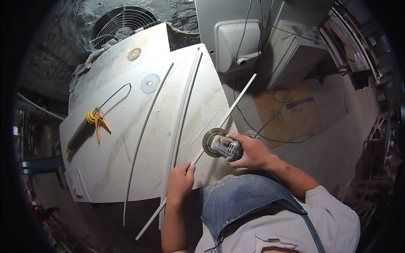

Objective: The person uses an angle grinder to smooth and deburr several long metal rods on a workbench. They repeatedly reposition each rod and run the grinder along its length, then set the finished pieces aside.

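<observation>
My right hand (253,151) is closed around the body of an angle grinder (226,147), whose disc lies over a thin pale strip (238,98). Lower down the same strip, my left hand (181,180) grips it between thumb and fingers. The strip runs slantwise over the white work board (148,164) and past its edges. More long strips (185,104) lie side by side left of the grinder, and a single narrow strip (146,129) lies farther left. Whether the disc touches the strip or is spinning, I cannot tell.
On the board's left lies a caulking gun (85,129); a translucent disc (150,83) and a smaller brass-coloured disc (134,54) lie farther back. A round fan guard (125,27) is behind. Black cables (235,72) hang at right, above flattened cardboard (284,114) and near stacked panels (294,47).
</observation>
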Available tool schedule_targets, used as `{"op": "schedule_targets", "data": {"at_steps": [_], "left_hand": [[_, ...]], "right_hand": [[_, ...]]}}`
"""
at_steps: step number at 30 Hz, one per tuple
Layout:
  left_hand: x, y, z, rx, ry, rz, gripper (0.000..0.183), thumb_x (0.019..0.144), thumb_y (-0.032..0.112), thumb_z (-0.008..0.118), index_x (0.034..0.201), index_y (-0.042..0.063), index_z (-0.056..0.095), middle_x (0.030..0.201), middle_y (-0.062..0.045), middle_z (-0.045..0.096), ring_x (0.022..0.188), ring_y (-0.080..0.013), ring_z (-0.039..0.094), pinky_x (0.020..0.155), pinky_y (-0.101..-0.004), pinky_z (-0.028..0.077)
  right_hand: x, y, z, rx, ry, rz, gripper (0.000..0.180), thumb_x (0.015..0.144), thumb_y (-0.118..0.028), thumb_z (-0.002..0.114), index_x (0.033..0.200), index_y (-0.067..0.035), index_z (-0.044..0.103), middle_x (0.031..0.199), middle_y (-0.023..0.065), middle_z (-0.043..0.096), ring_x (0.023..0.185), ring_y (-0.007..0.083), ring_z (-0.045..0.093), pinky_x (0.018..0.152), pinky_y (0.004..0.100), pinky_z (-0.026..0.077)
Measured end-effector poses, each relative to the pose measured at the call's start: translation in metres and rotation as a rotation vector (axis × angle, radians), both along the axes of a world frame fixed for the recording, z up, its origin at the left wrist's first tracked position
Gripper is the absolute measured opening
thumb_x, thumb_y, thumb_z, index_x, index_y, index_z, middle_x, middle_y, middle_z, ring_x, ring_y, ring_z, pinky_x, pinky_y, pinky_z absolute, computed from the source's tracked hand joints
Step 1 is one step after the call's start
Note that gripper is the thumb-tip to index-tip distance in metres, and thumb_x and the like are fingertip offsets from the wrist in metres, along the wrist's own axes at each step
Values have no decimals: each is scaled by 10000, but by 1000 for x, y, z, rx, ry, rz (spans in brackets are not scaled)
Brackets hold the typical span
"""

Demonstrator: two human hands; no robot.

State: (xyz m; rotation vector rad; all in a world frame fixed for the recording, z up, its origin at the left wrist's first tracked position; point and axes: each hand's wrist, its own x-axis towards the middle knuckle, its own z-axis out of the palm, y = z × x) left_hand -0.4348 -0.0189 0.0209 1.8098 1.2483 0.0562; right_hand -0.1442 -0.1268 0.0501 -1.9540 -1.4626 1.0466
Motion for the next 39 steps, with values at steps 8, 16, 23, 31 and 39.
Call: {"op": "schedule_targets", "data": {"at_steps": [8, 16, 23, 31, 39], "left_hand": [[4, 5, 9, -17, 47, 5, 303, 1035, 266, 651, 1175, 29, 778, 971, -274, 742, 931, -493, 714, 790, -544, 557], [-1, 9, 0, 55, 30, -24, 273, 1025, 233, 676, 1159, 13, 765, 861, -264, 701, 788, -420, 702, 725, -457, 529], [-1, 15, 1, 0, 36, -22, 269, 1023, 226, 671, 1164, 18, 768, 867, -258, 704, 794, -417, 695, 722, -466, 525], [-3, 19, -1, -55, 63, -20, 271, 1024, 244, 669, 1158, 36, 778, 922, -265, 727, 876, -477, 704, 752, -513, 541], [-7, 20, -11, 55, -27, -46, 272, 1007, 192, 700, 1149, -30, 770, 790, -252, 676, 659, -341, 652, 659, -417, 507]], "right_hand": [[-3, 15, -1, -42, 22, 95, 872, 744, -349, 923, 1490, -112, 539, 1302, 218, 718, 1178, 434, 708, 1013, 478, 581], [7, 19, -12, -85, 9, -40, 827, 713, -342, 950, 1434, -154, 591, 1213, 199, 752, 1112, 413, 736, 963, 458, 593], [29, 18, -27, -131, -79, -101, 887, 719, -410, 948, 1472, -170, 546, 1223, 223, 742, 1135, 449, 716, 980, 497, 583], [47, 18, -36, -103, -131, -180, 899, 728, -418, 937, 1486, -153, 532, 1223, 239, 740, 1138, 464, 709, 985, 507, 575], [70, 28, -37, -128, -147, -241, 892, 736, -412, 918, 1488, -133, 526, 1234, 241, 741, 1152, 457, 709, 994, 492, 571]]}}
